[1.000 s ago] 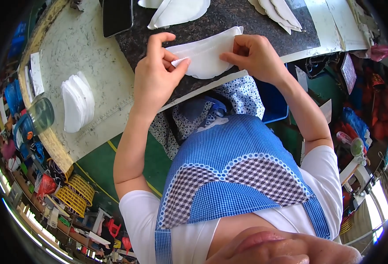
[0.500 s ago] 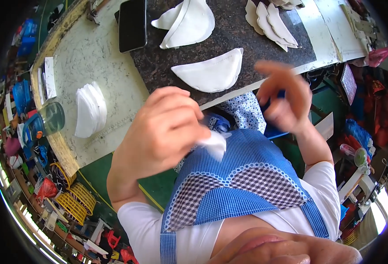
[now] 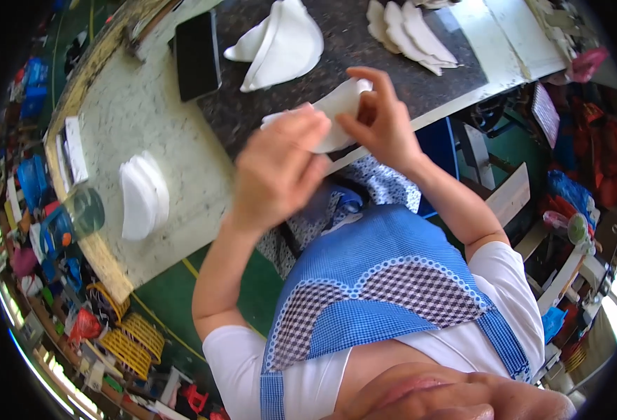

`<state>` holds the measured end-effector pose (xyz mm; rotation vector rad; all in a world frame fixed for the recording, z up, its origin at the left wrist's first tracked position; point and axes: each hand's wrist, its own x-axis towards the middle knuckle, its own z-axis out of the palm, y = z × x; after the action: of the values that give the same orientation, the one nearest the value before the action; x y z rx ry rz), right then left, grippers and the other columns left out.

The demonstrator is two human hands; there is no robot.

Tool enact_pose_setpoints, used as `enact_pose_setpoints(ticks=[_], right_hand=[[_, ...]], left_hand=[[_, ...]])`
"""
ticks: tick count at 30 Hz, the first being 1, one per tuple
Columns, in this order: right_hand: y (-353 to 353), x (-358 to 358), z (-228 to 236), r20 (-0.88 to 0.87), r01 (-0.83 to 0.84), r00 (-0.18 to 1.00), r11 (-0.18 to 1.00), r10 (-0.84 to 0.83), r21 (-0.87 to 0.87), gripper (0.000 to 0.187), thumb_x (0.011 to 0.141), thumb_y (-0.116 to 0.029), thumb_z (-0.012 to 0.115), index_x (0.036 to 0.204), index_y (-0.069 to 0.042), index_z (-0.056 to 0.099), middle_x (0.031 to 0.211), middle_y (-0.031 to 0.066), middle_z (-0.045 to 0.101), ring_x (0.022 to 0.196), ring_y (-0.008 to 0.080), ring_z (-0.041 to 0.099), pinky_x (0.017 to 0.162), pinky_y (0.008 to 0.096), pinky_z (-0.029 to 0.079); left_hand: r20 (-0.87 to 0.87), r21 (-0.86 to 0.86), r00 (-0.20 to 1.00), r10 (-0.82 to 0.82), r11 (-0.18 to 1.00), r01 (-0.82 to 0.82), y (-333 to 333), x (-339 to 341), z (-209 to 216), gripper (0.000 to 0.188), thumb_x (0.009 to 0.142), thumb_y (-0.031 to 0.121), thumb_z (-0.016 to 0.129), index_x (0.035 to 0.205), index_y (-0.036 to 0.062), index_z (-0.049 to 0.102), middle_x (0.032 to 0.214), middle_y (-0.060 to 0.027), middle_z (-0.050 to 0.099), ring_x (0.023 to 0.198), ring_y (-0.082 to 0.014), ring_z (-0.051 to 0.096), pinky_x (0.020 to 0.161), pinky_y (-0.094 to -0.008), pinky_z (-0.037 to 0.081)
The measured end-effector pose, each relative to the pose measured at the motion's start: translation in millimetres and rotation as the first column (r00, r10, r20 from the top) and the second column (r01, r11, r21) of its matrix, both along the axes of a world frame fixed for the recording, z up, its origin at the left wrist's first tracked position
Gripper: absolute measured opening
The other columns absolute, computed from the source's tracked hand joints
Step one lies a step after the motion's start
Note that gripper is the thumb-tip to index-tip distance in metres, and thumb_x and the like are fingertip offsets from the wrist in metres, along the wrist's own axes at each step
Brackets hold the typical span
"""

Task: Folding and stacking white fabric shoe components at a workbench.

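A white crescent-shaped fabric piece lies near the front edge of the dark stone slab. My left hand, smeared by motion, is over its left end and hides part of it; whether the fingers grip anything is unclear. At the right end, my right hand is open, with thumb and index finger apart around the fabric's edge. Farther back on the slab rests a pile of similar white pieces. A fanned stack of scallop-edged off-white pieces sits at the far right.
On the pale tabletop stands another white stack at left. A black phone lies by the slab's left edge, with a hammer behind it. A clear jar is at the table's left edge. Yellow baskets stand below.
Both hands have moved onto the crescent piece, the left going up and forward, the right leftward. The small white scrap seen at my left fingers can no longer be made out. The view has shifted slightly.
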<state>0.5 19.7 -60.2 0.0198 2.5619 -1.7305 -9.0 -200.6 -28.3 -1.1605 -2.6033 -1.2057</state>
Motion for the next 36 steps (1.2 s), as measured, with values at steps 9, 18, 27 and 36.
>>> enact_pose_setpoints(ticks=[9,18,27,36], right_hand=[[147,-55,-22,-0.413,0.402,0.896,0.689,-0.162,0.602,0.039,0.079,-0.028,0.075,0.111,-0.007,0.067,0.109,0.0152,0.062,0.107,0.0343,0.056,0.093,0.0422,0.044],[159,-65,-22,-0.352,0.280,0.921,0.908,-0.164,0.311,0.017,0.088,-0.015,0.068,0.086,0.000,0.058,0.069,0.0017,0.053,0.067,0.0102,0.047,0.061,0.0267,0.041],[132,-70,-4,-0.525,0.317,0.841,0.669,0.130,0.673,0.016,0.089,-0.013,0.066,0.078,-0.003,0.061,0.070,0.0099,0.057,0.063,0.0258,0.056,0.060,0.0353,0.044],[14,-42,94,-0.545,0.153,0.824,0.865,0.155,0.477,0.022,0.085,0.010,0.057,0.103,-0.001,0.062,0.092,0.0118,0.060,0.075,0.0280,0.062,0.061,0.0304,0.050]], left_hand=[[-0.090,-0.129,0.990,-0.110,0.987,0.098,11,24,-42,0.077,0.083,0.046,0.069,0.140,0.0017,0.043,0.146,-0.0186,0.043,0.137,-0.0332,0.040,0.114,-0.0479,0.027],[-0.181,0.218,0.973,0.144,0.970,-0.103,-20,33,-13,0.048,0.084,0.023,0.071,0.127,0.0097,0.054,0.137,-0.0133,0.048,0.128,-0.0315,0.047,0.107,-0.0456,0.038],[-0.166,0.385,0.957,0.237,0.909,-0.158,-33,28,-22,0.027,0.083,0.012,0.070,0.108,0.0101,0.061,0.124,-0.0080,0.056,0.114,-0.0287,0.056,0.096,-0.0407,0.047],[-0.443,0.286,0.872,0.208,0.955,-0.082,-21,29,19,0.044,0.086,0.011,0.066,0.128,0.0052,0.054,0.134,-0.0140,0.052,0.124,-0.0286,0.053,0.094,-0.0373,0.050]])
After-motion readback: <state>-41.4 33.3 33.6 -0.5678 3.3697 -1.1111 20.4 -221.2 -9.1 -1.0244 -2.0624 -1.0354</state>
